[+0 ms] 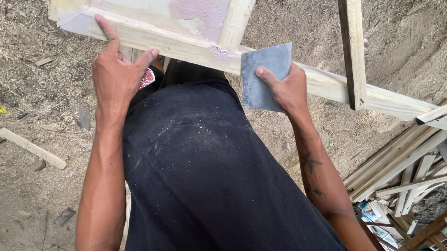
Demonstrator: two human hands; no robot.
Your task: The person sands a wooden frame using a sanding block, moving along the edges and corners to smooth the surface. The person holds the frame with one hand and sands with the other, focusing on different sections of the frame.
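Head view: wooden frame [175,30], stiff and probably heavy, lies across the person's front, best held by its rails. Left hand [117,76] rests spread on the near rail. Right hand [288,90] pinches thin, flexible grey sheet [263,76] against that rail.

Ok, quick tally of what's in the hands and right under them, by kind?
Hands: 2, left hand and right hand
Grey sanding sheet, pinched in the right fingers: 1
Pale wooden frame with filler patches, pressed by the left hand: 1
Dark upright wooden strip beside it: 1
Total: 5
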